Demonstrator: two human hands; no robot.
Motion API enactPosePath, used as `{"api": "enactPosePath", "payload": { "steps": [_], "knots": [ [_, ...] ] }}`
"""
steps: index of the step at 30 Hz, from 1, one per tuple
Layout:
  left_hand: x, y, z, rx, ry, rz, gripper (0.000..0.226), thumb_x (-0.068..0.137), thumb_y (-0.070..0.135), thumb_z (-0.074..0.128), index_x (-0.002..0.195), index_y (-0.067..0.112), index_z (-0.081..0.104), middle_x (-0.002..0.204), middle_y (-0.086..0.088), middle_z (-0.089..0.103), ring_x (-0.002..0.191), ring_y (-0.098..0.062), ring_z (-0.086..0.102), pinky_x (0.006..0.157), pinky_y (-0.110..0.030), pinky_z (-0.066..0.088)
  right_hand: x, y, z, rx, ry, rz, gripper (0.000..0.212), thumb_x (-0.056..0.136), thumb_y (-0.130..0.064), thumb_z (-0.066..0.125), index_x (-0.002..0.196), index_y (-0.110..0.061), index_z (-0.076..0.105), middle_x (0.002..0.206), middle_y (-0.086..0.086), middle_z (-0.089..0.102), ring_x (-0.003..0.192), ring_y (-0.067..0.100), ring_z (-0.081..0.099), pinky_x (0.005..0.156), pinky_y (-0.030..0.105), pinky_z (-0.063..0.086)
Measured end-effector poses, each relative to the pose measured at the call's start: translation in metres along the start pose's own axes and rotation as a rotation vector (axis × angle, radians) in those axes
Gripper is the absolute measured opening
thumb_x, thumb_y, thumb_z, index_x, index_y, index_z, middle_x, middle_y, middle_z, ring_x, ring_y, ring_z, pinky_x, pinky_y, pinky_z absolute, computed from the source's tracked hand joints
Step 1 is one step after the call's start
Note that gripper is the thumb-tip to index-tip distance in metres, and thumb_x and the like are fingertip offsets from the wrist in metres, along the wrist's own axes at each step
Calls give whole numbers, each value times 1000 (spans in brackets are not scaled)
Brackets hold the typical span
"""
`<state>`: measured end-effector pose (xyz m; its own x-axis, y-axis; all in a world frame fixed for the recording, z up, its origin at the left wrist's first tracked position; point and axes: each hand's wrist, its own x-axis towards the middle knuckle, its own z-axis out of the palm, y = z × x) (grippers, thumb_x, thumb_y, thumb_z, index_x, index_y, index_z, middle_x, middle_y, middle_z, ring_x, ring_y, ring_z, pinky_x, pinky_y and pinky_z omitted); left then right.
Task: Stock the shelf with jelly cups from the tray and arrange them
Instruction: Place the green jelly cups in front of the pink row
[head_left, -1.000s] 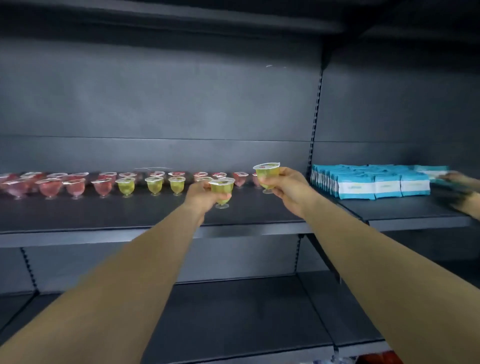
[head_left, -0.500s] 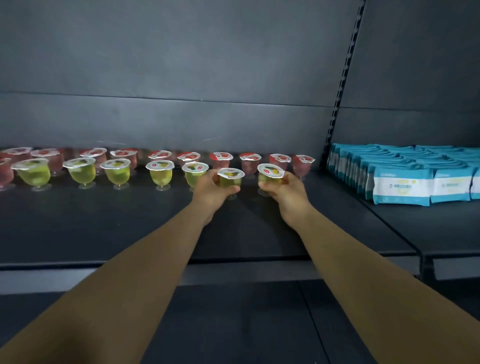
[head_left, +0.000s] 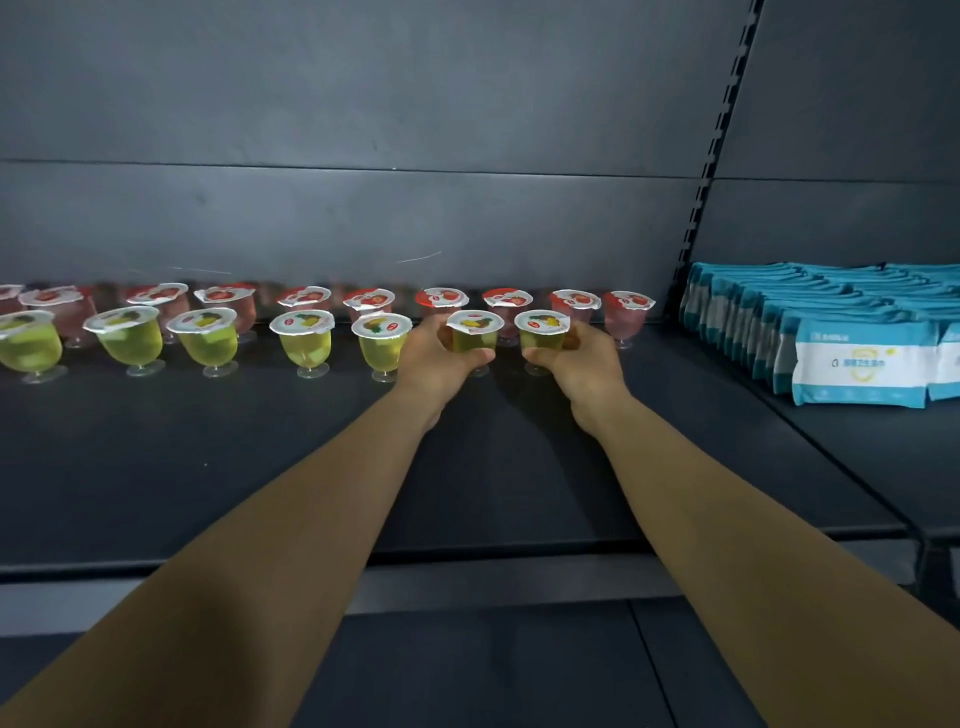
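On the dark shelf (head_left: 208, 467) stand two rows of footed jelly cups: a back row of red jelly cups (head_left: 626, 317) and a front row of yellow-green jelly cups (head_left: 304, 340). My left hand (head_left: 434, 358) grips a yellow-green jelly cup (head_left: 474, 332) at the right end of the front row, its foot down on the shelf. My right hand (head_left: 582, 364) grips another yellow-green cup (head_left: 541, 330) just to its right, foot also at the shelf. The tray is out of sight.
Blue and white packets (head_left: 862, 364) fill the neighbouring shelf bay on the right, behind a slotted upright (head_left: 711, 156). The grey back panel (head_left: 363, 218) rises close behind the red row. A lower shelf (head_left: 467, 670) lies below.
Both hands carried their cups forward and down from mid-air to the right end of the front row. The view moved closer to the shelf.
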<state>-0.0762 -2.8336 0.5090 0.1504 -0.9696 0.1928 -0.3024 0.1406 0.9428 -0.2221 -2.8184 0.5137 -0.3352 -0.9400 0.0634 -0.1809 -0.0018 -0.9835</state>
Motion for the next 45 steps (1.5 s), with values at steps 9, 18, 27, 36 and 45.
{"api": "enactPosePath", "payload": {
  "steps": [9,18,27,36,45],
  "knots": [
    [-23,16,-17,154,-145,-30,40,77,21,75,114,10,64,110,-6,68,104,-24,62,94,-35,49,-21,-11,-15,-85,13,2,35,79,-7,74,112,-7,65,100,-1,64,97,16,59,90,29,48],
    [-114,71,-126,775,-457,191,64,92,33,58,146,11,30,149,-8,34,134,-25,36,105,-30,31,-148,-88,-44,-915,-280,-230,59,82,-34,71,132,-10,50,135,6,51,123,26,47,105,39,38],
    [-250,2,-292,1029,-587,386,61,87,33,65,139,10,42,144,-10,40,130,-26,39,101,-26,33,-360,-66,40,-1028,-323,-237,86,82,-43,70,150,-18,24,156,6,22,142,27,22,114,37,24],
    [-356,-163,-390,1028,-768,152,55,87,31,64,136,16,45,140,-7,41,128,-25,41,98,-30,34,-493,55,131,-967,-482,-59,80,82,-37,71,147,-19,28,151,5,29,139,25,27,110,36,29],
    [-418,-375,-380,1033,-948,-154,59,87,28,63,140,16,39,138,-6,41,126,-21,43,98,-31,39,-511,254,193,-1027,-683,153,75,80,-33,72,143,-15,35,140,8,43,127,23,41,96,29,36]
  ]
}}
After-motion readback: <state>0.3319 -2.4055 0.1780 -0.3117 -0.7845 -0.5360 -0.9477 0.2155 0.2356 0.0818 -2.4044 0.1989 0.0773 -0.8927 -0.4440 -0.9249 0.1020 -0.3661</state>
